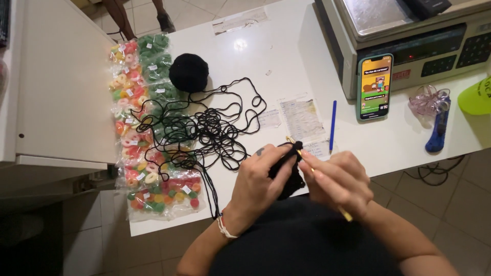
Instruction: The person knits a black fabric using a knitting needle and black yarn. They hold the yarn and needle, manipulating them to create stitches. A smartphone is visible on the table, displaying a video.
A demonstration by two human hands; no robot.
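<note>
1. The left hand pinched a small black crocheted piece between thumb and fingers, its fingers curled closed around the fabric, just over the near edge of the white table.
2. The right hand gripped a yellow crochet hook, fingers folded tight along its shaft; the hook's tip poked out above the black piece and its far end showed below the hand.
3. Black yarn ran from the work into a loose tangle spread across the table, ending at a black yarn ball farther back.
4. Clear bags of coloured gummy rings lay in rows along the table's left side, partly under the tangle.
5. A blue pen and paper slips lay just beyond the hands.
6. A smartphone with a lit screen leaned against a weighing scale at the back right.
7. A blue-handled tool lay beside clear plastic loops, near a green cap.
</note>
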